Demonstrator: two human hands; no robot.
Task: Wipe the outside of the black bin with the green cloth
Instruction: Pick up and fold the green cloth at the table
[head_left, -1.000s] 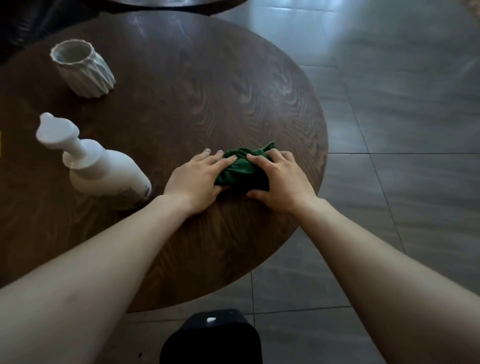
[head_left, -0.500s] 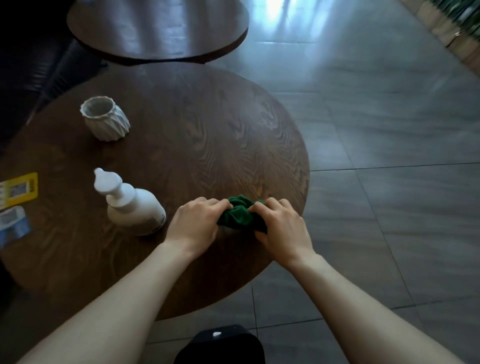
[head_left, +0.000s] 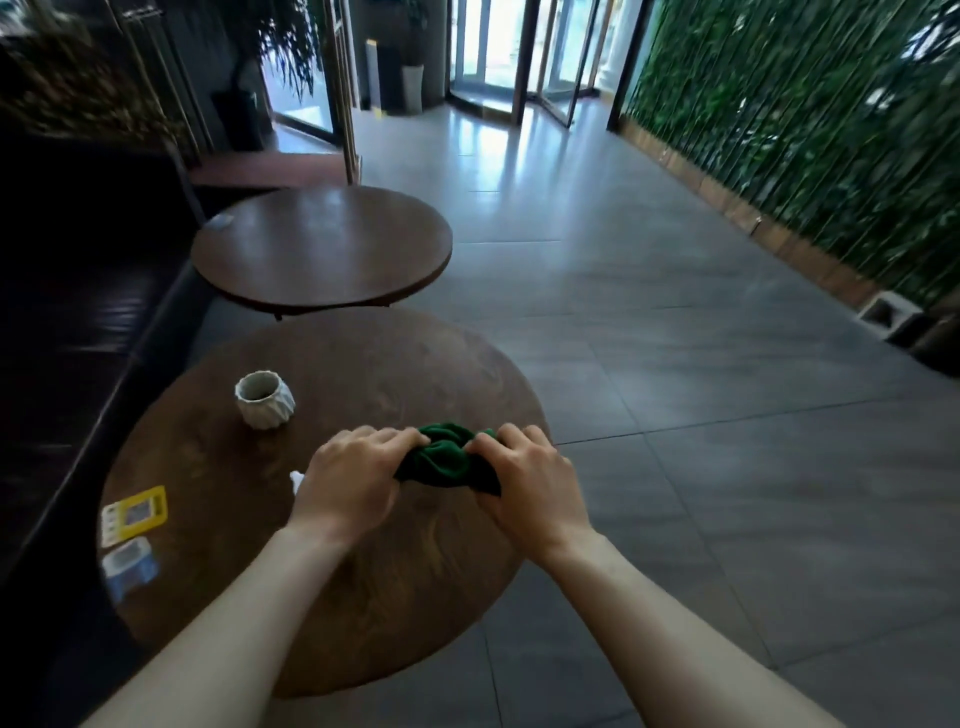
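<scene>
The green cloth (head_left: 448, 458) is bunched up between both my hands, above the round dark wooden table (head_left: 405, 597). My left hand (head_left: 349, 480) grips its left end and my right hand (head_left: 530, 483) grips its right end. The black bin is out of view in this frame.
A white ridged cup (head_left: 264, 399) stands on the table's far left. Only the tip of a white pump bottle (head_left: 296, 480) shows behind my left hand. Yellow (head_left: 136, 514) and blue (head_left: 129, 565) cards lie at the left edge. A second round table (head_left: 322, 249) stands beyond. Grey tiled floor to the right.
My view has tilted up, so the black bin at the bottom edge has dropped out of sight. Both hands have gathered the cloth and lifted it off the table.
</scene>
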